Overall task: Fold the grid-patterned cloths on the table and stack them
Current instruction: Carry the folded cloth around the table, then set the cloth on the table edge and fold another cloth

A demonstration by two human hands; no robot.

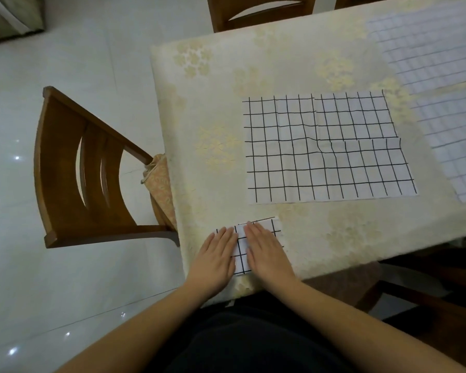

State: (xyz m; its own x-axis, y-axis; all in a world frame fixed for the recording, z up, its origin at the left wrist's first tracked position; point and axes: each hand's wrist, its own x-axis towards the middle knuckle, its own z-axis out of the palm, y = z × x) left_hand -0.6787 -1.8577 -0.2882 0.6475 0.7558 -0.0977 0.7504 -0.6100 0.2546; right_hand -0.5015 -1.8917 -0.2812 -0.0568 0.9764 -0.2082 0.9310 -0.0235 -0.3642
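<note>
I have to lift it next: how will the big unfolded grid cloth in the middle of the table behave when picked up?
The unfolded grid cloth probably flops: its lines ripple and creases show. It looks thin, so likely light. It may slide on the tablecloth.

Glossy white tiled floor (65, 63) with light glints, wooden chair (81, 173) at left, second chair (261, 12) beyond cream floral tablecloth (213, 117)

We see white cloths (326, 149) with black grids at the frame's centre, a cream tablecloth (213, 109) with pale gold flowers, and brown chairs (73, 168) at left.
</note>
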